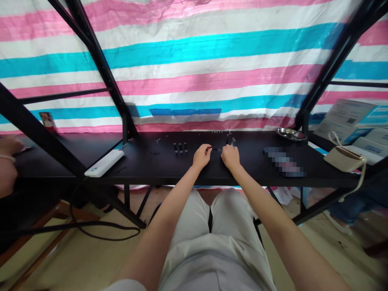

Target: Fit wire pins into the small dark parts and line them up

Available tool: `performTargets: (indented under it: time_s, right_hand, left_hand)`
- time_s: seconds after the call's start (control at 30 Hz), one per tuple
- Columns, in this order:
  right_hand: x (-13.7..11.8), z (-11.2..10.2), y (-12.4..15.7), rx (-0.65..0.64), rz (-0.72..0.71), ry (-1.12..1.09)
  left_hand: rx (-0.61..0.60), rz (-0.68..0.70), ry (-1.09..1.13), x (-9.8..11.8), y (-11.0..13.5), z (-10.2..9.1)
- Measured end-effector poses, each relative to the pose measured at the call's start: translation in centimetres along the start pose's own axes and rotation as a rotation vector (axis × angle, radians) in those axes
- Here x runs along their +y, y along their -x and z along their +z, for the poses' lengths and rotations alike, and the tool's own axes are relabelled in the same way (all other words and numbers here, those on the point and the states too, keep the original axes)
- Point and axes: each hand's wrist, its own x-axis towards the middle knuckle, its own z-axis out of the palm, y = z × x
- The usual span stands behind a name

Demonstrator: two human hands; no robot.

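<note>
Both my hands rest on a black table [169, 163], close together near its middle. My left hand [201, 155] is closed in a pinch on one end of a small thin dark part [216, 149]. My right hand [230, 157] is closed at the part's other end, fingers curled. Just behind my right hand stand two small dark pieces [230, 141]. To the left of my left hand, three small black upright pieces [180, 148] stand in a row.
A white power bank [104, 163] with a cable lies at the table's left. A metal dish [291, 133] sits back right, a beige pouch [344, 157] further right. Black frame bars rise on both sides. Another person's hand [7, 161] shows at far left.
</note>
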Motion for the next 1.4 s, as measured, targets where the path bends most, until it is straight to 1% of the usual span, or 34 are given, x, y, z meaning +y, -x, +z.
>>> performTargets:
  time_s: [0.13,0.27,0.43,0.53,0.67,0.77,0.83,0.97,1.03,1.13,1.2,1.3,1.33,1.4]
  right_hand:
    - [0.0,0.1,0.0,0.012,-0.005,-0.011]
    - [0.0,0.2,0.0,0.026,-0.013,-0.061]
    - [0.0,0.3,0.0,0.047,-0.093,-0.081]
    - [0.0,0.3,-0.1,0.058,-0.131,-0.108]
    - [0.0,0.4,-0.1,0.083,-0.158,-0.164]
    - [-0.1,0.5,-0.1,0.1,-0.184,-0.215]
    - [-0.2,0.5,0.0,0.111,-0.205,-0.242]
    - [-0.3,0.3,0.0,0.108,-0.244,-0.261]
    - [-0.4,0.2,0.0,0.092,-0.249,-0.264]
    - [-0.4,0.2,0.0,0.049,-0.271,-0.299]
    - [-0.5,0.3,-0.1,0.005,-0.281,-0.33]
    - [-0.5,0.4,-0.2,-0.047,-0.257,-0.347]
    - [-0.5,0.5,-0.2,-0.053,-0.246,-0.345]
    - [-0.5,0.5,-0.2,-0.057,-0.237,-0.336]
  left_hand:
    - [-0.013,0.017,0.01,0.1,0.0,0.0]
    - [-0.067,0.031,-0.019,0.4,0.2,-0.2]
    - [-0.102,0.064,-0.017,0.5,0.3,-0.2]
    - [-0.077,0.046,0.013,0.3,0.2,-0.1]
    - [-0.029,-0.024,0.071,0.0,0.0,0.1]
    - [-0.018,-0.064,0.084,-0.2,-0.1,0.1]
    - [-0.048,-0.054,0.086,-0.3,-0.2,0.1]
    - [-0.154,-0.064,0.132,-0.8,-0.5,0.0]
    - [-0.16,-0.092,0.159,-1.0,-0.6,0.1]
    - [-0.126,-0.158,0.184,-1.2,-0.7,0.2]
    - [-0.046,-0.246,0.153,-1.3,-0.6,0.2]
    - [0.134,-0.444,-0.01,-1.5,-0.7,-0.5]
    - [0.174,-0.506,-0.072,-1.7,-0.8,-0.9]
    - [0.209,-0.578,-0.168,-2.1,-1.0,-1.6]
